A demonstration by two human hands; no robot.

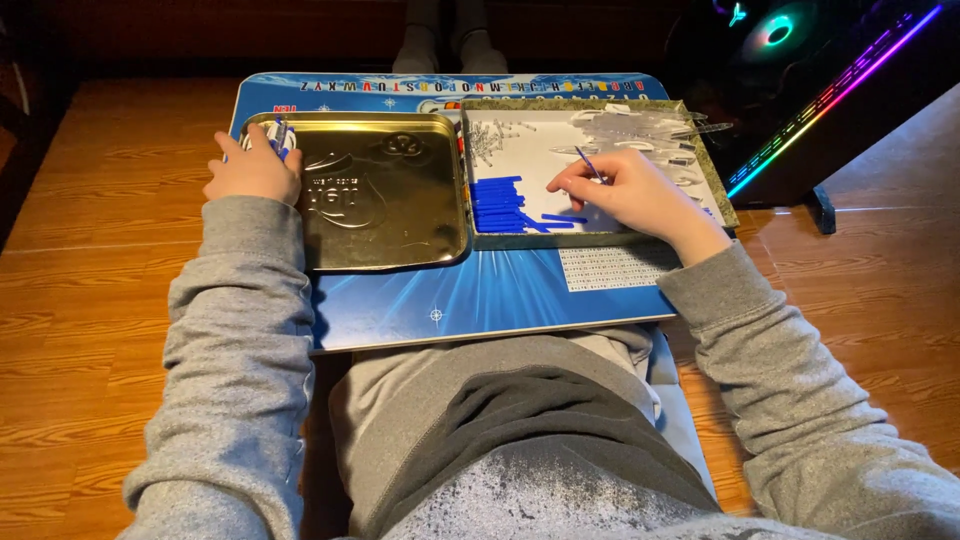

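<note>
Blue lap board (480, 300) lies nearest. On it, right hand (625, 190) pinches a thin blue stick (588, 163) over the white tray (530, 150), beside stacked blue sticks (500, 205). Left hand (252, 170), fingers curled, grips a small blue-white assembly (277, 132) at the gold tin's (390, 190) far-left corner.

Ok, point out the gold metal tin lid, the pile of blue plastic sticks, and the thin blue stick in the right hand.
gold metal tin lid (400, 215): head view, bare middle.
pile of blue plastic sticks (497, 205): head view, pile's centre.
thin blue stick (586, 163): head view, exposed shaft.
</note>
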